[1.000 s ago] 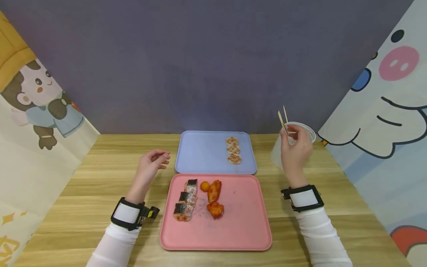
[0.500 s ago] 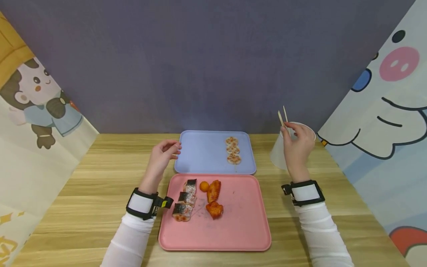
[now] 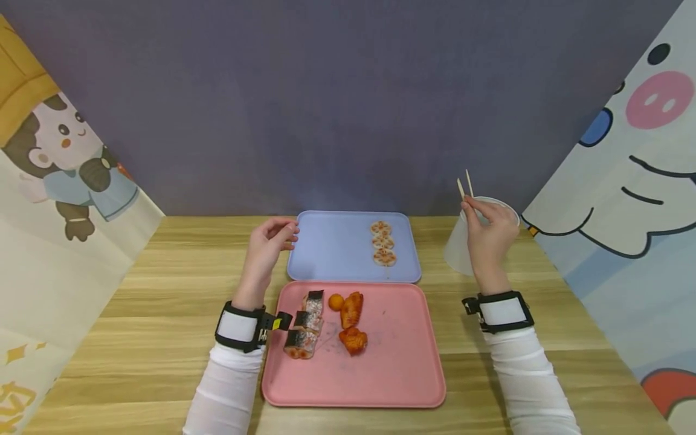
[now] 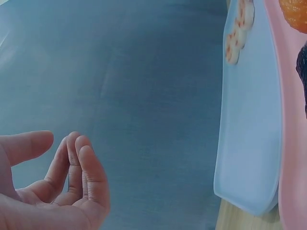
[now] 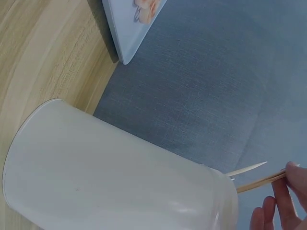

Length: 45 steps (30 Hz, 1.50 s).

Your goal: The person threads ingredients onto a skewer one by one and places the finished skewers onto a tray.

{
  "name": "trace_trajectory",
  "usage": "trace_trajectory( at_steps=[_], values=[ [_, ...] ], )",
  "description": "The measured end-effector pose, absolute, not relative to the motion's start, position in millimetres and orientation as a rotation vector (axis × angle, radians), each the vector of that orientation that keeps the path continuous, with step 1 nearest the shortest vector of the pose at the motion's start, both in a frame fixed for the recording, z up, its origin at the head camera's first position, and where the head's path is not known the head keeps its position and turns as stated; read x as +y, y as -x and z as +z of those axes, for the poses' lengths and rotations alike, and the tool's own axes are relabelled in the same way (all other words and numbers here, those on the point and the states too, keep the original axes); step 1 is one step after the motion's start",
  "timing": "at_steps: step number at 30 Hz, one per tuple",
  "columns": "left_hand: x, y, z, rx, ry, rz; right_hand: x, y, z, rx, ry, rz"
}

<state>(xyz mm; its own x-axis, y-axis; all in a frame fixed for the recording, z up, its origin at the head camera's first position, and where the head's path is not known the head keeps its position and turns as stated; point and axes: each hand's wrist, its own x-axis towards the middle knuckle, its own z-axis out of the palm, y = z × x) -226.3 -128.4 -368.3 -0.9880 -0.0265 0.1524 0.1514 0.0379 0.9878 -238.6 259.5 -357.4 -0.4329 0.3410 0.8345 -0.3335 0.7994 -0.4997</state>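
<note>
My right hand [image 3: 492, 232] is at the rim of a tall white bucket [image 3: 459, 248] at the back right. Thumb and fingertips pinch a thin wooden skewer [image 5: 261, 182] that comes out of the bucket's mouth. Beside it a second pointed skewer [image 5: 247, 168] stands in the bucket, apart from the fingers. The lower ends are hidden inside. My left hand [image 3: 266, 248] hovers by the left edge of the blue tray [image 3: 331, 248], fingers loosely bent. Nothing lies between its thumb and fingers in the left wrist view. Skewered lotus root slices [image 3: 383, 241] lie on that tray's right side.
A pink tray [image 3: 402, 377] sits in front of the blue one. It bears several fish pieces [image 3: 307, 323], an orange ball [image 3: 335, 302], a glazed chicken wing [image 3: 352, 309] and another glazed piece [image 3: 354, 341]. A grey wall [image 3: 348, 109] rises behind the wooden table [image 3: 147, 290].
My left hand has moved right and slightly away from me, up to the blue tray's edge. The right hand has stayed at the bucket, pinching the skewer, with only a slight shift.
</note>
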Motion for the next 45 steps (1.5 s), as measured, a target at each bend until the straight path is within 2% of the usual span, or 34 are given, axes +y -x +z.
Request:
trace_trajectory(
  at_steps=[18,29,39,45],
  values=[
    [-129,223,-369,-2.194,0.113,-2.072,256,237,-353,-1.782,-0.042,0.77],
    [-117,224,-366,-2.146,0.144,-2.107,250,224,-330,-1.676,-0.072,0.787],
    [-97,224,-362,-2.176,0.22,-2.103,214,183,-283,-1.502,-0.132,0.907],
    [-87,224,-359,-2.162,0.263,-2.114,197,162,-268,-1.33,-0.191,1.01]
  ],
)
